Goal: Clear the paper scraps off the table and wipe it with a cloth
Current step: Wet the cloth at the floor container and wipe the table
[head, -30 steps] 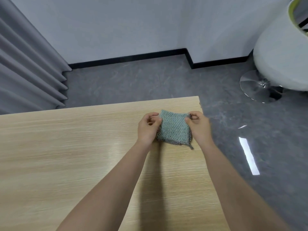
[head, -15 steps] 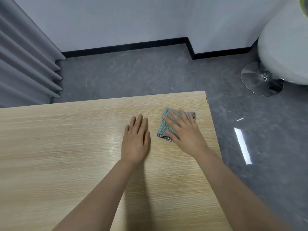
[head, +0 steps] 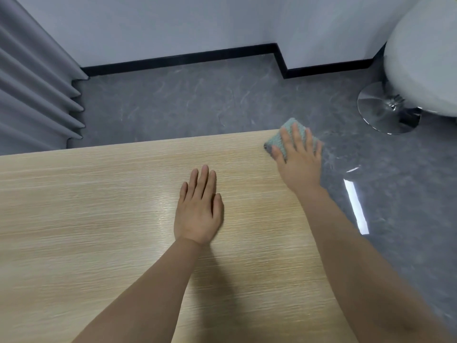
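Head view: right hand [head: 298, 160] lies flat, fingers straight and spread, pressing the cloth [head: 278, 141] onto the far right corner of the tabletop [head: 99, 206]; part of the cloth overhangs that corner. Left hand [head: 199, 211] rests palm down, fingers straight and together, holding nothing, mid-tabletop toward the far edge. I see no paper scraps, so I judge wiping is the step in hand. Cloth looks knitted, soft and light, likely to bunch. I'd keep a flat palm on its middle, or pinch an edge to lift.
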A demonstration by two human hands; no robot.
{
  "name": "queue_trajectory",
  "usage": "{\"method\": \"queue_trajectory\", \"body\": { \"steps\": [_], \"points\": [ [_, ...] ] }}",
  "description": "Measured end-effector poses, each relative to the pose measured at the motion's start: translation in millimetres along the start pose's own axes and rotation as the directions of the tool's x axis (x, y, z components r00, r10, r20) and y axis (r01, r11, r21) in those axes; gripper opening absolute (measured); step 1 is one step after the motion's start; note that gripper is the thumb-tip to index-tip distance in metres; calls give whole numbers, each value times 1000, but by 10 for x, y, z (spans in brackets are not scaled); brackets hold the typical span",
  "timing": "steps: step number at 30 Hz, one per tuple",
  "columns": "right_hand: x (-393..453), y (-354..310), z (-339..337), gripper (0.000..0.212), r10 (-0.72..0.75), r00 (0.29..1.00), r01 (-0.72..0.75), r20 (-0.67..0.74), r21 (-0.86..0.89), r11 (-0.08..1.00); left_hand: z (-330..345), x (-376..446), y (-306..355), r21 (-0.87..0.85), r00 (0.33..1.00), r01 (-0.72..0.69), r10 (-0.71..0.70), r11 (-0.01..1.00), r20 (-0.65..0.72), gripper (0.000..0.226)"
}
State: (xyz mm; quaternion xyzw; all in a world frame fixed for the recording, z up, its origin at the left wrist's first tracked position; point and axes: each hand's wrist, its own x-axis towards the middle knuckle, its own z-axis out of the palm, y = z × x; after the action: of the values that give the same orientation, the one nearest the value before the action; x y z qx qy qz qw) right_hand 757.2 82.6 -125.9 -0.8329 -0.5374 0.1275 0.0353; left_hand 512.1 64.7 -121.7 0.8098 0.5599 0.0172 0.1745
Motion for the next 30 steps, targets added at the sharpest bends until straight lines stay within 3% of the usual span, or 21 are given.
{"method": "queue_trajectory", "body": {
  "steps": [4,6,9,12,15,17,20,22,25,27,30],
  "points": [
    [93,-98,32,58,177,984,-176,-32,41,984,-21,-1,15,-5,1000,1,-1,1000,2,60],
    [59,-266,67,58,140,989,-141,-53,-8,990,-25,0,16,-4,1000,-1,1,1000,3,61],
    [-42,-531,101,55,-135,991,134,-24,-35,990,-19,1,22,-3,1000,-2,2,1000,-8,61],
    [-229,-734,117,58,-454,890,456,49,-74,887,-1,1,20,4,1000,2,-2,1000,-23,61],
    [-274,-633,87,53,-560,818,567,133,-21,823,-4,0,25,1,1000,5,-5,1000,-28,61],
    [-200,-412,45,60,-480,871,486,104,-31,874,-18,0,23,8,1000,3,-3,1000,-23,61],
    [-81,-21,5,61,-178,984,178,-26,-11,984,-27,0,17,14,1000,-3,3,1000,-27,60],
    [-62,95,12,58,17,998,-15,-53,39,999,-22,3,17,11,999,-5,6,1000,-31,59],
    [-87,-34,60,58,162,984,-159,-74,35,987,-17,7,13,4,999,-11,11,1000,-36,59],
    [-120,-200,77,58,152,986,-151,-71,19,988,-15,9,6,5,999,-12,13,1000,-38,59],
    [-221,-474,120,57,-105,994,105,-22,-18,994,-13,12,7,5,999,-15,15,1000,-42,60]
  ]
}}
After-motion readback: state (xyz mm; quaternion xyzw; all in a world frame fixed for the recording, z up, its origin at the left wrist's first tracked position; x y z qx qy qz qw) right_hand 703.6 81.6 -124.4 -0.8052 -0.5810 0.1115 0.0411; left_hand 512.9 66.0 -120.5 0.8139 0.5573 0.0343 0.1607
